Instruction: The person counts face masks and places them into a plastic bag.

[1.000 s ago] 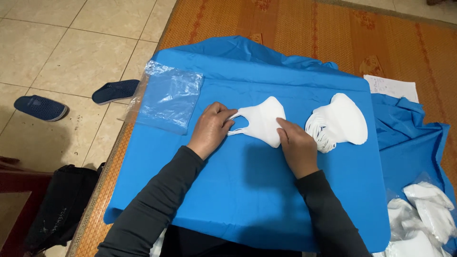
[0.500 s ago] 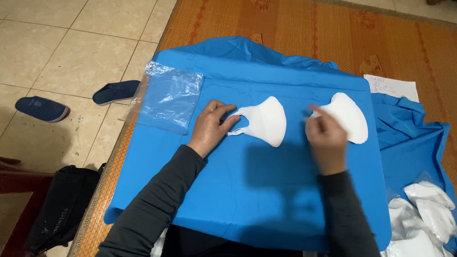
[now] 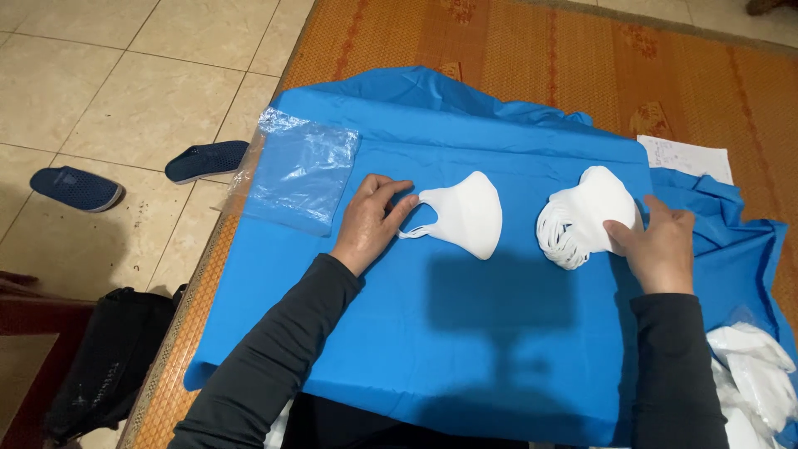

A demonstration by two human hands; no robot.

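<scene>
Clear plastic bag [image 3: 301, 170] flat on blue cloth, top-left, white paper sheet [image 3: 686, 158] far right

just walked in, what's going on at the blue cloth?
A person in dark sleeves is handling white face masks on a blue cloth. The left hand touches the ear-loop end of a single white mask lying flat. The right hand rests on a stack of white masks off to the side. A clear plastic bag lies at the cloth's left edge, and more white pieces sit at lower right.
</scene>
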